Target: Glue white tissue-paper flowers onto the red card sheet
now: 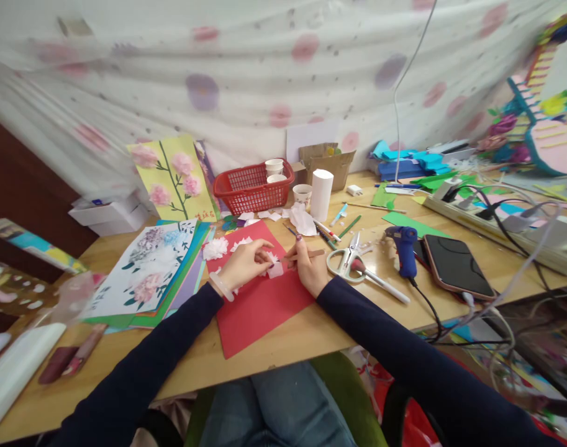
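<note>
A red sheet of card [259, 316] lies on the table under both hands. My left hand [243, 264] is closed, its fingertips pinching a small pale pink piece of tissue paper [276, 269] over the card. Between the thumb and fingers of my right hand [310, 268] is a slim brown stick-like tool [317, 253], its tip pointing at that paper; its exact kind is unclear. A ruffled white paper flower [215, 248] sits at the card's upper left. More pale flower shapes are partly hidden behind my left hand.
White-handled scissors [348, 261], a blue glue gun [404, 248] and a phone [458, 266] lie to the right. A red basket [253, 197], paper roll [321, 195] and crumpled tissue [302, 220] are behind. Coloured sheets with a flower picture [146, 267] lie left; a power strip [511, 233] stands far right.
</note>
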A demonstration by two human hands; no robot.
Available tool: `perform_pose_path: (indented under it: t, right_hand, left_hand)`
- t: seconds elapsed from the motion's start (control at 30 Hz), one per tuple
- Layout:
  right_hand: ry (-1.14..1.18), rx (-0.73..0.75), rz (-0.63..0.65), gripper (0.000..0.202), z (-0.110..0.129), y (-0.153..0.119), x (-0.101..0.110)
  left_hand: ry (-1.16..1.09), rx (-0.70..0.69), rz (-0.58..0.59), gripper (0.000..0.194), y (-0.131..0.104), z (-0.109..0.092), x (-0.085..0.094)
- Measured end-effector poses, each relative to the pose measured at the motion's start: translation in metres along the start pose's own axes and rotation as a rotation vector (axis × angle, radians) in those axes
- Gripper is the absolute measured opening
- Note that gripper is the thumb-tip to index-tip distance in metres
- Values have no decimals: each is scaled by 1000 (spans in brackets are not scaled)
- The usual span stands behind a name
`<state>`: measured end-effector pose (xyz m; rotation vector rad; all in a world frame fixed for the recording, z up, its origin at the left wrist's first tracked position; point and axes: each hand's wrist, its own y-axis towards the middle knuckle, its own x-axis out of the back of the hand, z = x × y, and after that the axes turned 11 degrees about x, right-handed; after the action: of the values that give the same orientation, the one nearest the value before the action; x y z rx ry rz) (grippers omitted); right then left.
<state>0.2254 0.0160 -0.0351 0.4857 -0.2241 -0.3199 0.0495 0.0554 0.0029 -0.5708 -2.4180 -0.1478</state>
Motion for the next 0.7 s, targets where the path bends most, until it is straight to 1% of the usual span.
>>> perform_pose_path:
  t: [0.07, 0.13, 0.3, 0.37, 0.4, 0.47, 0.57, 0.63, 0.7]
  right_hand:
    - [16, 9, -60, 76, -1, -2, 2]
    - [14, 23, -53, 77, 0, -3, 4]
    - [-101, 95, 114, 79, 5, -4, 6]
    - [-167, 132, 155, 78, 6, -4, 6]
    - [-196, 146, 168, 77, 7, -3, 6]
    - [-241, 169, 188, 77, 6, -3, 6]
    - [-304, 220, 233, 75, 4, -4, 5]
    - [-368, 262, 265, 73, 2, -5, 4]
    - [-426, 304, 291, 69, 1, -5, 4]
  left_hand:
    - [1, 6, -4, 30, 2, 2, -1]
    - [2, 6, -7, 30, 3, 3, -2]
    - [30, -22, -44, 30, 2, 3, -1]
    - [37, -44, -78, 35, -1, 5, 1]
    - [55, -61, -98, 42, -4, 7, 2]
    - [141, -96, -134, 65, -11, 14, 5]
    - [347, -97, -115, 104, -23, 29, 8]
    - [452, -53, -68, 119, -28, 38, 8]
    - [522, -23, -36, 125, -31, 44, 7]
